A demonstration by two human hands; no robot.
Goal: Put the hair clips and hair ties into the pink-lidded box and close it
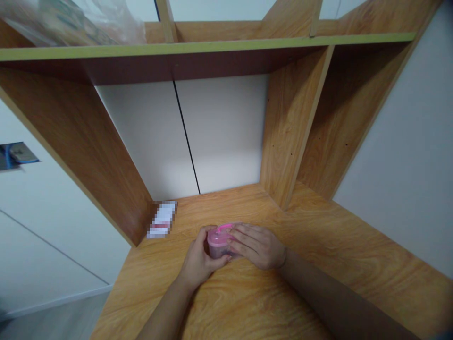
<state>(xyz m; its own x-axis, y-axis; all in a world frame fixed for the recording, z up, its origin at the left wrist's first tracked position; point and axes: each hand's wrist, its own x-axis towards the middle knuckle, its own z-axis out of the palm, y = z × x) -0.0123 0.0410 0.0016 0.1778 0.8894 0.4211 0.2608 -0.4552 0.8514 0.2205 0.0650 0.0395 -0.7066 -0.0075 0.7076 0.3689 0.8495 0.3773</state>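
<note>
A small pink plastic container (216, 238) with a pink lid stands on the wooden desk (318, 264) near its middle. My left hand (198, 259) is wrapped round its left side, fingers curled against the wall. My right hand (256, 245) covers its right side and top edge, fingers pressed onto the lid. Both hands are closed on the container, which hides most of its body.
A small white and red card-like item (162, 220) lies at the back left of the desk. Wooden side panels (85, 151) and a divider (286, 137) rise around the desk, with a shelf (198, 47) overhead holding a plastic bag (88, 21).
</note>
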